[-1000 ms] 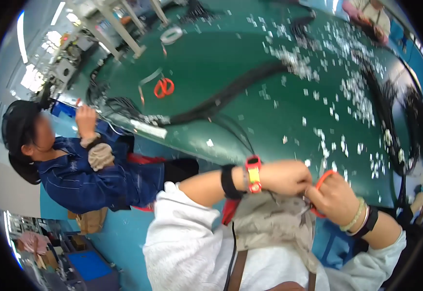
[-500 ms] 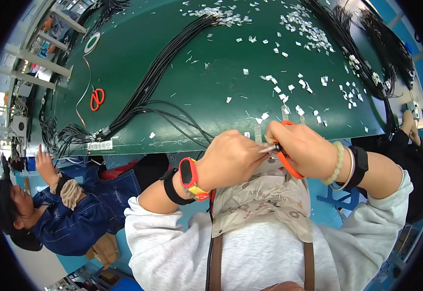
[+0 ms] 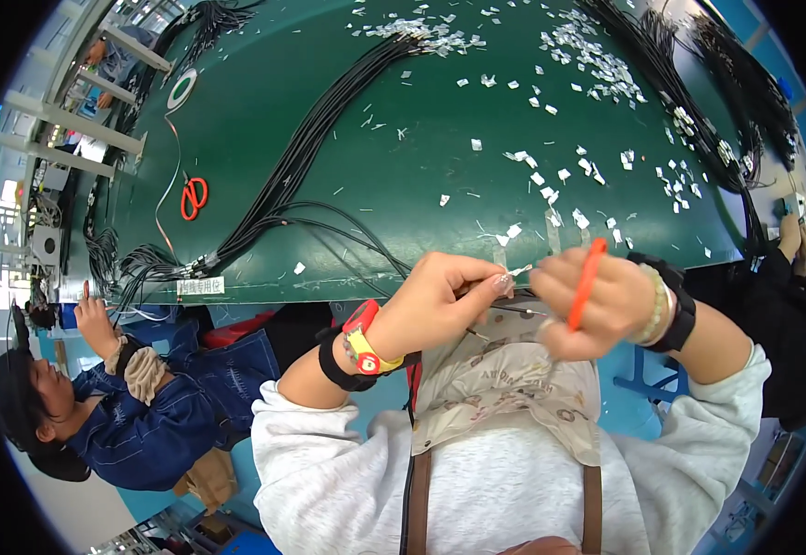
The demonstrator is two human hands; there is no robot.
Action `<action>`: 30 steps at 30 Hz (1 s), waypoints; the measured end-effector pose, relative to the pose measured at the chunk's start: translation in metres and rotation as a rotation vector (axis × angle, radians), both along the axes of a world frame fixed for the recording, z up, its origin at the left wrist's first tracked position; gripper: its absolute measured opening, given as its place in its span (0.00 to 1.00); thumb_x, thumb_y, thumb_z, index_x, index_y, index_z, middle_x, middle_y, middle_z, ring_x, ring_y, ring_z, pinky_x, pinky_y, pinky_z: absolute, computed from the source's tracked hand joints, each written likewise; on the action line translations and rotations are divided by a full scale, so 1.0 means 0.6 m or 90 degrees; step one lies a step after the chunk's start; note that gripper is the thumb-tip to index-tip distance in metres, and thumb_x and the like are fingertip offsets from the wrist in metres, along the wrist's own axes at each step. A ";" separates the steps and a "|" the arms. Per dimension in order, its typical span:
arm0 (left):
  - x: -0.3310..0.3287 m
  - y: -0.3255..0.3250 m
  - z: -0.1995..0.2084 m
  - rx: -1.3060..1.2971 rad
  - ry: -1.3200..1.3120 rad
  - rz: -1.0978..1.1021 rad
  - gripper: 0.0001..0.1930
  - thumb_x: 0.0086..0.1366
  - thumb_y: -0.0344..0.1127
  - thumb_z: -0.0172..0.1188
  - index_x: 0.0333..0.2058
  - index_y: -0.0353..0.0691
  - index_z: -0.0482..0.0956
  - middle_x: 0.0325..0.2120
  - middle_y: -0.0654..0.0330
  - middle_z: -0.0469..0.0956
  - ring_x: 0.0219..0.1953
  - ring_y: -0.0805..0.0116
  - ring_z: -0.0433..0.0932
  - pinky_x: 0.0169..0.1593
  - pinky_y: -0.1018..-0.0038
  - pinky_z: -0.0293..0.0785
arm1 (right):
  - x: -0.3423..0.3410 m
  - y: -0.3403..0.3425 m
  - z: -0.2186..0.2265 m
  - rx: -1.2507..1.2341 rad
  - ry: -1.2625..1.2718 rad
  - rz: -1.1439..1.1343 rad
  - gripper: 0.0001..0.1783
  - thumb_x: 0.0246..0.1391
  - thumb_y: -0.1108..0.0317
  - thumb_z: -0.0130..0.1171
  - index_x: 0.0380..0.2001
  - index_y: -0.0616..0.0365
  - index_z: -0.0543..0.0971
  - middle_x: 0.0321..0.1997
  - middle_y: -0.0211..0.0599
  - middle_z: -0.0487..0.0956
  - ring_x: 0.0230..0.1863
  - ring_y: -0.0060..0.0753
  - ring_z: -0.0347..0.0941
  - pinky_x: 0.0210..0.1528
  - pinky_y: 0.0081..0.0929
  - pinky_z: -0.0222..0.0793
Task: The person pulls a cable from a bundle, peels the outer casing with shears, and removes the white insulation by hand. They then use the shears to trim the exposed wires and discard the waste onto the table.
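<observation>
My left hand [image 3: 451, 301] is pinched shut over the table's front edge, on a black cable whose pale, stripped-looking end [image 3: 521, 270] pokes out past the thumb and forefinger. Just right of it, my right hand [image 3: 597, 301] is closed round scissors with orange handles [image 3: 588, 282]; motion smears its fingers, and the blades are hard to see. A few black cables [image 3: 340, 225] arc off the bundle toward my left hand and pass out of sight behind it. The long bundle of black cables [image 3: 306, 139] lies across the green table [image 3: 403, 176].
Red-handled scissors [image 3: 194, 198] and a tape roll [image 3: 181, 89] lie at left. White scraps [image 3: 597, 69] scatter over the right side; more cable bundles [image 3: 689, 111] lie beyond. A co-worker in denim [image 3: 135, 416] sits at left, another person in black [image 3: 796, 333] at right.
My right hand has drawn away to the right from my left hand, turning the scissors more upright. The cable end at my left fingertips has come into view.
</observation>
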State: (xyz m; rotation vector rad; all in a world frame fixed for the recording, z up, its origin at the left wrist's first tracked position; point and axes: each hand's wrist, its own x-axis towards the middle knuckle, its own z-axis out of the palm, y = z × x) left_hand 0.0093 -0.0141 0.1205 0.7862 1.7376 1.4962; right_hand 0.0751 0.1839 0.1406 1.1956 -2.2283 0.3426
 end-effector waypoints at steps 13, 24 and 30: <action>0.009 -0.017 0.000 0.082 0.523 0.031 0.04 0.50 0.23 0.57 0.26 0.35 0.76 0.11 0.59 0.69 0.12 0.66 0.68 0.17 0.76 0.64 | 0.055 -0.008 0.004 -0.111 -0.877 -0.119 0.32 0.47 0.37 0.46 0.30 0.60 0.68 0.07 0.34 0.64 0.11 0.43 0.64 0.15 0.32 0.57; 0.012 -0.022 0.002 0.050 0.469 -0.008 0.04 0.52 0.23 0.56 0.29 0.33 0.75 0.13 0.58 0.72 0.13 0.65 0.71 0.17 0.75 0.65 | 0.049 -0.018 0.001 -0.158 -0.906 -0.093 0.31 0.49 0.37 0.44 0.29 0.59 0.68 0.07 0.35 0.64 0.11 0.44 0.63 0.16 0.33 0.57; 0.013 -0.024 -0.001 0.036 0.463 -0.010 0.05 0.53 0.23 0.55 0.30 0.32 0.75 0.15 0.57 0.73 0.14 0.65 0.73 0.18 0.75 0.67 | 0.036 -0.019 0.016 -0.132 -0.967 -0.083 0.33 0.49 0.40 0.47 0.31 0.68 0.68 0.13 0.51 0.69 0.19 0.55 0.67 0.22 0.40 0.62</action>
